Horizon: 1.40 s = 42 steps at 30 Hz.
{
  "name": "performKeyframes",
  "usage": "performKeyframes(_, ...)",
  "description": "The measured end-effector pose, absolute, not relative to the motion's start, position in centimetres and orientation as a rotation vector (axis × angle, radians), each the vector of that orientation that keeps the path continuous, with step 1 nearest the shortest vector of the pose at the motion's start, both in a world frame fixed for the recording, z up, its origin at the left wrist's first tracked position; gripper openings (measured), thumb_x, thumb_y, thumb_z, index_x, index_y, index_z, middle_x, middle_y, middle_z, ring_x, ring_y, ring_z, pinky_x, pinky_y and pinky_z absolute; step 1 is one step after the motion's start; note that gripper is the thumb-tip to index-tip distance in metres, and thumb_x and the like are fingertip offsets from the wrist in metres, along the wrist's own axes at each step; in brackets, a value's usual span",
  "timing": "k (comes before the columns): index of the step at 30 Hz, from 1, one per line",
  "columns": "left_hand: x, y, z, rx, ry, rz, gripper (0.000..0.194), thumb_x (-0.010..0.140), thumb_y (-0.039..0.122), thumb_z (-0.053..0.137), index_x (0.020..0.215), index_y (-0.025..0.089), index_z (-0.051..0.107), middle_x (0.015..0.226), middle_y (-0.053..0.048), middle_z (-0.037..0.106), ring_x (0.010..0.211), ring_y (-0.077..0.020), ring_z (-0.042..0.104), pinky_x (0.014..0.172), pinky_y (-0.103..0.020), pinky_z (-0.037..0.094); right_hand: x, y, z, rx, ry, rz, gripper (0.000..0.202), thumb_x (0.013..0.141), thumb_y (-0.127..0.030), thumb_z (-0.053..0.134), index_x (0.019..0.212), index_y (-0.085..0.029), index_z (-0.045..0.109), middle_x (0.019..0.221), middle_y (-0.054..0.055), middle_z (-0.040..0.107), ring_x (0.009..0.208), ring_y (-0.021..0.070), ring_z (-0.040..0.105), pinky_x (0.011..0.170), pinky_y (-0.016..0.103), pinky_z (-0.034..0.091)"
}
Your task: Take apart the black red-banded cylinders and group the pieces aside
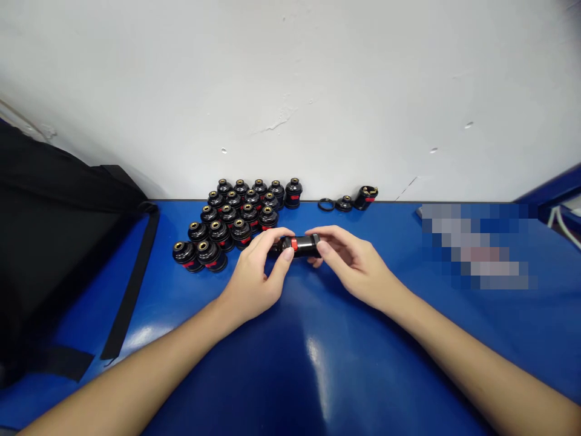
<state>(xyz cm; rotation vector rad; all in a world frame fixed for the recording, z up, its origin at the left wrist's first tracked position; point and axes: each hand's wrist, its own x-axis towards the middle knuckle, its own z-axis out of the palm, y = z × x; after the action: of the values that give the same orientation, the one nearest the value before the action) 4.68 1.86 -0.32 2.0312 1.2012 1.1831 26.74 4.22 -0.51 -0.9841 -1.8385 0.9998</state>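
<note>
One black cylinder is clasped by the left grip and right grip, its ends partly hidden.

Wall: one, white, is spanning the far side; is showing scuffs, small pits at left and right, and a short dark line low at right. Table: one, glossy blue, is stretching toward the wall. Bar: one, blue, is slanting at far right. Light: is reflecting off the table in pale streaks.

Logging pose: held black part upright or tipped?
Tipped: the held black part lies sideways, its length running from left hand to right hand.
</note>
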Motion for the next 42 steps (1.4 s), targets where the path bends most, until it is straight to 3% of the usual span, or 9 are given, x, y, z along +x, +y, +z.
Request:
performKeyframes(3, 4.72, 1.86, -0.25, 2.037, 1.239, 1.183, 0.023, 0.108, 0.027, 0.051, 0.128, 0.021, 0.061, 0.121, -0.007, 0.073, 0.111, -0.0209, 0.068, 0.099, -0.034, 0.051, 26.73, 4.39, -0.59, -0.96, -1.782, 1.101, 0.029, 0.103, -0.045, 0.066, 0.121, -0.022, 0.067, 0.099, 0.005, 0.078, 0.08, 0.0193, 0.079, 0.08, 0.035, 0.07)
performKeyframes(8, 4.88, 1.8, -0.06, 1.974, 1.391, 1.142, 0.022, 0.11, 0.032, 0.045, 0.107, 0.019, 0.063, 0.096, -0.004, 0.073, 0.089, -0.0192, 0.07, 0.079, -0.031, 0.051, 26.86, 4.38, -0.73, -0.745, -1.876, 0.985, 0.033, 0.094, -0.026, 0.078, 0.126, -0.026, 0.068, 0.124, 0.007, 0.072, 0.117, 0.0233, 0.074, 0.108, 0.041, 0.062)
performKeyframes(12, 4.92, 1.7, 0.03, 1.965, 1.408, 1.118, 0.024, 0.109, 0.034, 0.046, 0.097, 0.019, 0.061, 0.087, -0.002, 0.072, 0.077, -0.0169, 0.068, 0.07, -0.029, 0.049, 26.83, 4.12, -0.51, -0.721, -1.946, 0.884, 0.036, 0.094, -0.024, 0.078, 0.128, -0.027, 0.066, 0.13, 0.008, 0.069, 0.124, 0.0244, 0.07, 0.112, 0.043, 0.06)
performKeyframes(15, 4.92, 1.6, 0.01, 2.036, 1.321, 1.133, 0.019, 0.109, 0.032, 0.048, 0.11, 0.02, 0.063, 0.102, -0.005, 0.075, 0.093, -0.0191, 0.071, 0.084, -0.031, 0.054, 26.73, 3.91, -0.19, -0.868, -1.934, 0.941, 0.04, 0.099, -0.036, 0.073, 0.135, -0.025, 0.061, 0.126, 0.009, 0.073, 0.113, 0.0234, 0.075, 0.102, 0.04, 0.064)
performKeyframes(19, 4.88, 1.64, -0.27, 2.085, 1.182, 1.125, 0.024, 0.109, 0.029, 0.051, 0.131, 0.022, 0.06, 0.125, -0.008, 0.073, 0.114, -0.0216, 0.071, 0.102, -0.036, 0.054, 26.81, 3.85, 0.05, -1.022, -1.933, 1.028, 0.032, 0.11, -0.047, 0.052, 0.126, -0.022, 0.063, 0.082, 0.002, 0.074, 0.071, 0.0173, 0.075, 0.07, 0.03, 0.065)
performKeyframes(22, 4.77, 1.79, -0.52, 2.063, 1.156, 1.15, 0.028, 0.109, 0.027, 0.052, 0.136, 0.023, 0.057, 0.134, -0.009, 0.07, 0.124, -0.0228, 0.067, 0.109, -0.038, 0.052, 26.9, 3.89, -0.04, -1.035, -1.951, 0.929, 0.032, 0.106, -0.048, 0.061, 0.126, -0.023, 0.063, 0.08, 0.0, 0.069, 0.065, 0.0153, 0.068, 0.062, 0.028, 0.06)
performKeyframes(34, 4.83, 1.64, -0.22, 1.877, 1.304, 1.141, 0.02, 0.112, 0.035, 0.044, 0.115, 0.021, 0.058, 0.096, -0.003, 0.069, 0.085, -0.017, 0.066, 0.08, -0.031, 0.051, 26.86, 3.86, -0.34, -0.806, -1.958, 0.854, 0.04, 0.1, -0.033, 0.072, 0.141, -0.034, 0.068, 0.145, 0.008, 0.061, 0.129, 0.0253, 0.067, 0.11, 0.044, 0.062)
performKeyframes(40, 4.79, 1.71, -0.25, 2.008, 1.219, 1.145, 0.023, 0.109, 0.03, 0.051, 0.131, 0.022, 0.057, 0.121, -0.008, 0.069, 0.112, -0.0215, 0.066, 0.099, -0.035, 0.05, 26.73, 4.16, -0.64, -0.961, -1.777, 1.026, 0.033, 0.102, -0.044, 0.069, 0.129, -0.025, 0.067, 0.109, 0.008, 0.078, 0.09, 0.0211, 0.08, 0.088, 0.038, 0.071)
performKeyframes(42, 4.8, 1.69, -0.18, 1.987, 1.262, 1.14, 0.021, 0.11, 0.03, 0.049, 0.128, 0.022, 0.058, 0.118, -0.008, 0.07, 0.111, -0.0219, 0.066, 0.098, -0.036, 0.05, 26.73, 4.27, -0.77, -0.927, -1.763, 1.044, 0.033, 0.097, -0.041, 0.076, 0.125, -0.024, 0.068, 0.108, 0.008, 0.078, 0.092, 0.0218, 0.08, 0.091, 0.039, 0.07)
